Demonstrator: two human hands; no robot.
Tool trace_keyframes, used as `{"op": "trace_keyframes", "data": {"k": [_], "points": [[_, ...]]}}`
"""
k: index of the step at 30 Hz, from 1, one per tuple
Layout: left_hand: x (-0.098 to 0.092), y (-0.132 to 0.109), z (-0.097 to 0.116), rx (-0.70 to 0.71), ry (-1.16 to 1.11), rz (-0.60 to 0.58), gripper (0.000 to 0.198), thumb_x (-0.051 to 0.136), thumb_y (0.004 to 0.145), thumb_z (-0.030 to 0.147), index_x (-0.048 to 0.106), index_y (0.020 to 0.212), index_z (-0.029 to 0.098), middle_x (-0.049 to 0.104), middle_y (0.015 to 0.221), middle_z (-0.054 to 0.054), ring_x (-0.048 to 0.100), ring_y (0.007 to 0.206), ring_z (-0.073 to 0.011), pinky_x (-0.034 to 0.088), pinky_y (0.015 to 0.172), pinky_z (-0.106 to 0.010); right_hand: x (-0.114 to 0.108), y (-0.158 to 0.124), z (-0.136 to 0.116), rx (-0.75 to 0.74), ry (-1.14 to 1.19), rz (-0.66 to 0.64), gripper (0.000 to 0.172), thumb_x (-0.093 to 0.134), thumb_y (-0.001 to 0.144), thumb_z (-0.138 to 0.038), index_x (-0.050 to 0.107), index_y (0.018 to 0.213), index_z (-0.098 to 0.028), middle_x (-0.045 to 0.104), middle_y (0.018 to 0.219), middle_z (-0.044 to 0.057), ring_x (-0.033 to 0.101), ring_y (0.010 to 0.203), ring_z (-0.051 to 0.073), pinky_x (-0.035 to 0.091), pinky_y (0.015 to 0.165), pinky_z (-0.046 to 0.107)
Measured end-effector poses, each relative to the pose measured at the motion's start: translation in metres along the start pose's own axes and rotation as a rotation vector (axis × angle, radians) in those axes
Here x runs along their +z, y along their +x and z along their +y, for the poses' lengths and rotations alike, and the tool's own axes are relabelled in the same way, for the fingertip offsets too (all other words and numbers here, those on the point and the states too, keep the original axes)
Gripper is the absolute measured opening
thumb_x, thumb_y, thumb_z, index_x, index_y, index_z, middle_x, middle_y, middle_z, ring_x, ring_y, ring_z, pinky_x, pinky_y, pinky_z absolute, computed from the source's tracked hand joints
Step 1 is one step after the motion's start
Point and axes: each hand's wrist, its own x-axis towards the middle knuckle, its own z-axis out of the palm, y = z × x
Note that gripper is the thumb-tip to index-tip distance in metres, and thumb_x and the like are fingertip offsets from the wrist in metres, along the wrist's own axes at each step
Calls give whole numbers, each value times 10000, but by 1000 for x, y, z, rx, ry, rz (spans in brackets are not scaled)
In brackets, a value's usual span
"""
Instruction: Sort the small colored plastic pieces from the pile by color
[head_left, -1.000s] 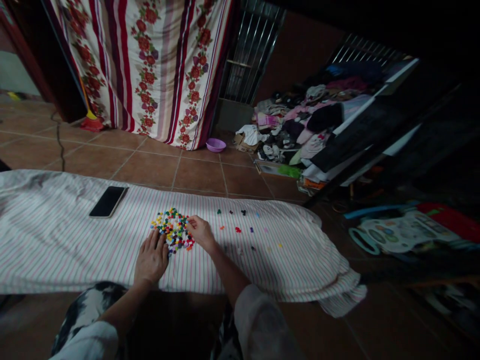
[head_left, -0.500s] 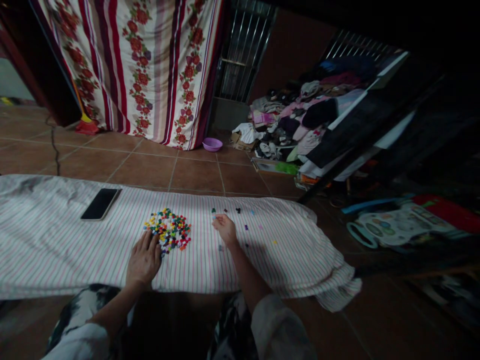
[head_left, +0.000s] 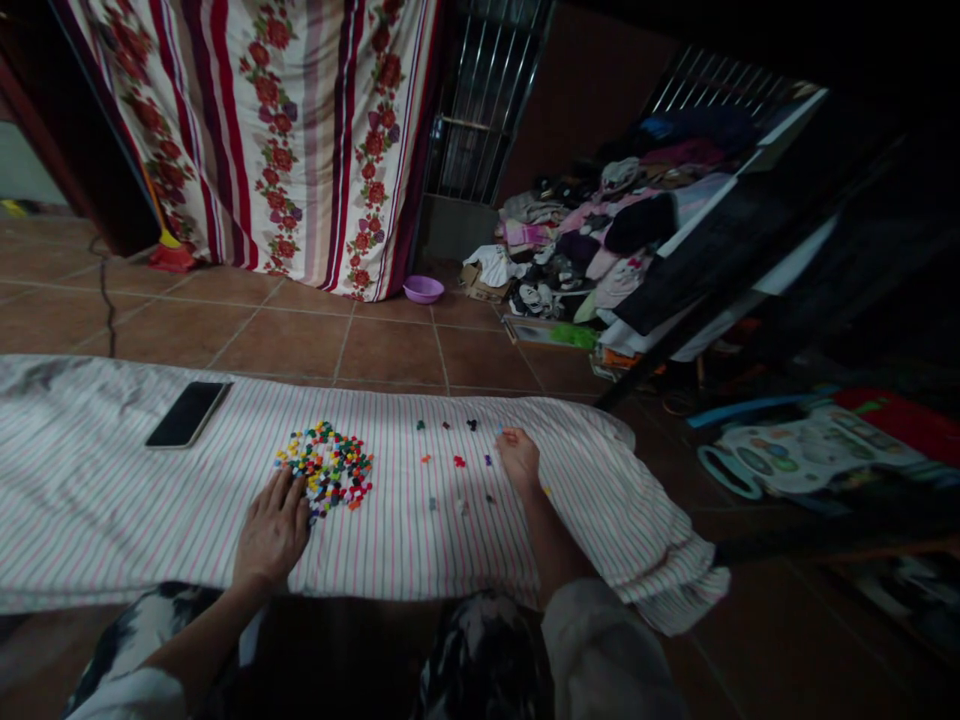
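Observation:
A loose pile of small, many-coloured beads (head_left: 330, 462) lies on the striped cloth (head_left: 360, 570). My left hand (head_left: 271, 530) rests palm down at the pile's near left edge, fingers stretched out and touching the outer beads. To the right, my right hand (head_left: 519, 458) pinches at the far end of the cloth, with a light-blue bead (head_left: 500, 428) at its fingertips. Small colour-sorted groups sit left of that hand, among them dark green beads (head_left: 421, 425), black beads (head_left: 472, 425), red beads (head_left: 459, 461) and orange beads (head_left: 426, 459). A yellow bead (head_left: 547, 490) shows beside my right wrist.
A phone (head_left: 187, 414) lies on the cloth left of the pile. Beyond the cloth are the tiled floor (head_left: 285, 340), a purple basin (head_left: 424, 289), a hanging floral curtain (head_left: 322, 150) and a heap of clothes (head_left: 592, 230). A printed board (head_left: 802, 445) is at the right.
My right hand has moved right, from beside the dark green group to the light-blue bead. Orange and red groups it covered now show. My left hand stays by the pile.

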Motion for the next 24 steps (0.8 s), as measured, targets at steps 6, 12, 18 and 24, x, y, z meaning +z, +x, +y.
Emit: {"op": "trace_keyframes", "data": {"k": [6,12,18,24], "points": [[1,0,-1,16,28,-8,500,290,943,358,610,1208,80,537,1366,-221,446,1335,-329,439,1005,-483,-11,16,9,71,-96,37,283,511,774,-189,701,983,-199,735,880,51,674,848,177,491,765,242],[-2,1,0,19,42,-12,493,306,948,350,605,1220,68,520,1385,-223,453,1329,-321,432,1020,-464,-11,31,8,58,-267,-36,294,503,835,-158,695,1056,-171,733,981,88,670,915,182,472,776,234],[-2,1,1,14,37,-15,479,304,946,348,590,1241,101,511,1403,-203,450,1334,-309,444,1007,-465,-8,40,8,82,-388,-110,306,479,873,-171,692,1093,-184,724,1022,105,674,934,202,469,779,269],[-4,2,1,30,50,-10,479,314,947,351,589,1239,90,503,1407,-209,445,1338,-311,436,1017,-454,-4,46,7,61,-433,-113,314,467,874,-158,696,1087,-190,716,1053,110,671,948,207,472,774,275]]}}
